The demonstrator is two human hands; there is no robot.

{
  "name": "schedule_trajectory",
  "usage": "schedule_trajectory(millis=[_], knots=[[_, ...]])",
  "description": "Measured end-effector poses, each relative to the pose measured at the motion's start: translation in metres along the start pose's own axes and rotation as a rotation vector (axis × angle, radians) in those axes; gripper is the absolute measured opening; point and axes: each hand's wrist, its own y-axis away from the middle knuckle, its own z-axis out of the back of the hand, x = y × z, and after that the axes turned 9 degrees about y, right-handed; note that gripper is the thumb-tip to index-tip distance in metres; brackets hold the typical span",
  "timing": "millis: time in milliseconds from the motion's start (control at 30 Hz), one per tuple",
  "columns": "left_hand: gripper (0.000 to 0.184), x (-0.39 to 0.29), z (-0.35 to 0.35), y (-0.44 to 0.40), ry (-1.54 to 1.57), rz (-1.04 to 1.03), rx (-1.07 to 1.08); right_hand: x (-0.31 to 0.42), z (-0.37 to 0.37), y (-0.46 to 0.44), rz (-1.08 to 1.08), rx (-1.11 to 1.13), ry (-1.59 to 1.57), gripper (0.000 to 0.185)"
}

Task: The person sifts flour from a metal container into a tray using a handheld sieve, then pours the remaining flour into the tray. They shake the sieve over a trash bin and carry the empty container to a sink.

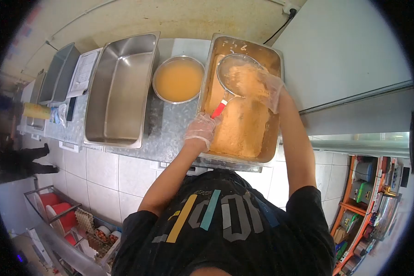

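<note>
Metal bench [170, 131] setup, with the left grip [203, 129] clamped round the sieve [232, 69]'s red handle [219, 109], holding it over the powder [239, 131] tray [262, 53], probably so spills landed inside, while the right grip [273, 94] sat beside the rim, fingers too blurry to call.

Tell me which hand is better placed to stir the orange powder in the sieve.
The right hand, I'd judge: it is at the right side of the sieve, close to the orange powder, while the left hand grips the red handle.
</note>
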Motion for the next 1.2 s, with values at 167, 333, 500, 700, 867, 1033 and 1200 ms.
schedule_trajectory(millis=[167, 333, 500, 700, 867, 1033, 1200], knots=[[0.029, -0.002, 0.004, -0.002, 0.001, 0.026, 0.059, -0.112, 0.084, -0.069, 0.160, 0.105, 1.198, 0.032], [0.030, 0.001, -0.006, 0.001, 0.022, 0.001, -0.038, -0.121, 0.002, 0.026, 0.249, -0.107, 1.581, 0.035], [0.032, 0.004, -0.010, 0.002, 0.043, 0.040, -0.011, -0.261, 0.048, -0.073, 0.431, 0.615, 1.459, 0.045], [0.033, -0.001, -0.004, -0.001, 0.027, 0.047, 0.016, -0.243, -0.044, -0.058, -0.394, 0.323, 0.422, 0.045], [0.034, 0.007, -0.015, -0.001, -0.051, -0.041, -0.038, -0.218, -0.051, -0.042, 0.048, 0.607, 0.045, 0.045], [0.030, 0.005, -0.012, 0.001, 0.054, -0.066, -0.127, -0.088, -0.033, 0.070, 0.458, 0.380, -0.044, 0.029], [0.033, -0.005, 0.004, 0.003, 0.001, 0.003, 0.024, -0.027, 0.001, -0.018, 0.136, 0.240, -0.462, 0.028]])
